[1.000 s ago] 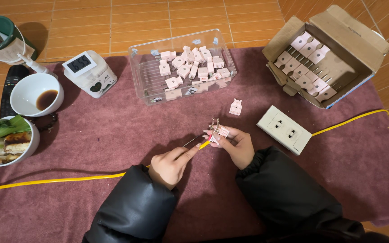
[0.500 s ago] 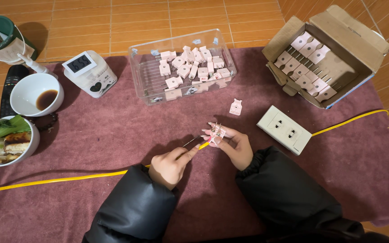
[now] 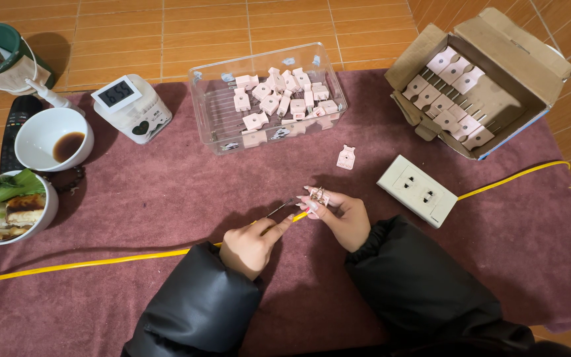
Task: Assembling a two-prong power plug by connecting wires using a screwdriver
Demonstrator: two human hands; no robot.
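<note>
Pink plug [image 3: 316,197], in hand
Pinched in right hand [image 3: 342,218] fingertips; left hand [image 3: 251,246] closed around screwdriver [image 3: 284,214], tip at plug.

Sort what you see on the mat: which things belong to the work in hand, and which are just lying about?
In use:
- pink plug, held by right hand
- screwdriver in left hand
- yellow cable
- clear tub of plugs
- cardboard box of plugs
- socket block

Lying about:
- digital clock
- sauce bowl
- food bowl
- remote control
</note>
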